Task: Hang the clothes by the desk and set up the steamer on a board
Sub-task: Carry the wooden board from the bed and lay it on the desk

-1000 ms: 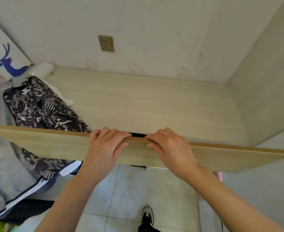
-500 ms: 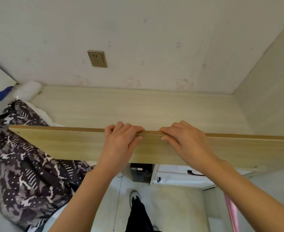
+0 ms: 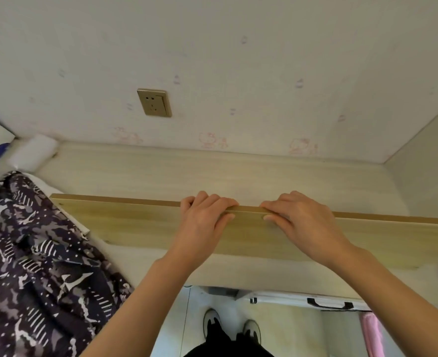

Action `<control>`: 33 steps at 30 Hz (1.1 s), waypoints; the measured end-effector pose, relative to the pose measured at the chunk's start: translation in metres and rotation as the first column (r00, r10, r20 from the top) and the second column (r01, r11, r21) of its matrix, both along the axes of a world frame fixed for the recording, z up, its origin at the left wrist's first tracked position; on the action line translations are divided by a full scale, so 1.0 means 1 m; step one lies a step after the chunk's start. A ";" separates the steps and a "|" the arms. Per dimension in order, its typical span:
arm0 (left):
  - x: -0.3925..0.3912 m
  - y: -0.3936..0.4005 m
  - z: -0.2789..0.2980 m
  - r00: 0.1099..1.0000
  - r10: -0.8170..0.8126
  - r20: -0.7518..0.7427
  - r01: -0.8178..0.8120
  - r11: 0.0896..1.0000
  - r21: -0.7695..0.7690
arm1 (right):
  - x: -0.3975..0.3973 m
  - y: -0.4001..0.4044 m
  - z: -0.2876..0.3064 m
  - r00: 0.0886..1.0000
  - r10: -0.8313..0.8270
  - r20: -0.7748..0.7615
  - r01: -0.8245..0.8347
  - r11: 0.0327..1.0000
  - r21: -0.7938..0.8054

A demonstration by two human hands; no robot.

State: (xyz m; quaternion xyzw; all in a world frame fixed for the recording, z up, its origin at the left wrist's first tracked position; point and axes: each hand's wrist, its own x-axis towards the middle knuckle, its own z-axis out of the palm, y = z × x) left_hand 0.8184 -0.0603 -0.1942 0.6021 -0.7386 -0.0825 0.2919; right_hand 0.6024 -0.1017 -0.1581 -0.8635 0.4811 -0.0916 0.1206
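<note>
A long light-wood board point(image 3: 140, 222) stands on its long edge on the pale wooden desk point(image 3: 212, 173), running from left of centre past the right edge of view. My left hand point(image 3: 203, 215) grips its top edge near the middle, fingers curled over the far side. My right hand point(image 3: 300, 215) grips the same edge just to the right. A dark patterned garment point(image 3: 32, 266) lies heaped at the desk's left end and hangs over the front. No steamer is in view.
A wall socket point(image 3: 154, 102) sits above the desk. A side panel point(image 3: 429, 161) closes the desk on the right. A white roll point(image 3: 32, 150) lies at the back left corner. Below the desk are a white case with a black handle point(image 3: 326, 303) and my shoes point(image 3: 211, 320).
The board has moved forward over the desk and now rests on it, shifted to the right. My hands kept their grip on its top edge. My view tilted up toward the wall.
</note>
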 end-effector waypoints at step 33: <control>0.029 -0.057 -0.055 0.972 0.168 0.162 -0.163 0.986 -0.044 | 0.043 -0.090 -0.035 0.999 0.014 -0.047 -0.002 0.973 0.230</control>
